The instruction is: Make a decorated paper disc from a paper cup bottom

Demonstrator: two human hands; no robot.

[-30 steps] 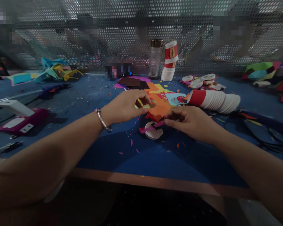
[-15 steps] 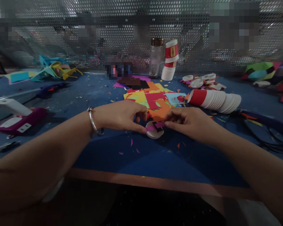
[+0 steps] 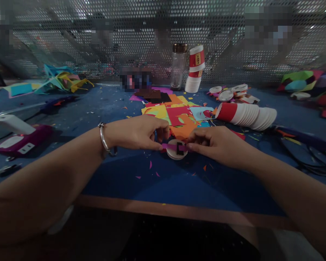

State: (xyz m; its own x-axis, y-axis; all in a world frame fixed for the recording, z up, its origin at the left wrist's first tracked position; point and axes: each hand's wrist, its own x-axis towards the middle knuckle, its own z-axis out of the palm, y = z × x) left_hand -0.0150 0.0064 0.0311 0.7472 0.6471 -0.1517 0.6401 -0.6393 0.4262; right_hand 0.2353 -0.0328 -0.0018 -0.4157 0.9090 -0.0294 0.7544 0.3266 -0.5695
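A purple paper strip [image 3: 171, 146] runs between my two hands, passing through a small black paper frame [image 3: 178, 151]. My left hand [image 3: 137, 133] pinches the strip's left end between thumb and fingers. At the other end, my right hand [image 3: 210, 143] pinches the strip with thumb and forefinger. Directly under the strip lies a round white paper disc [image 3: 174, 155], apparently the bottom of a paper cup, flat on the blue table [image 3: 119, 177]. Coloured paper sheets [image 3: 178, 116] are piled just beyond my hands.
Stacked paper cups [image 3: 247, 115] lie on their side to the right. Farther back stand a glass bottle [image 3: 177, 69] and upright cups [image 3: 195, 69]. A purple power strip [image 3: 24, 141] sits left. Hot-glue-gun-like tools with cables [image 3: 301, 136] lie right. A perforated metal screen [image 3: 141, 47] closes the back.
My left hand has taken hold of the strip's left end. The strip, which lay slanted, is now drawn straighter across the disc, and the black frame has turned more upright.
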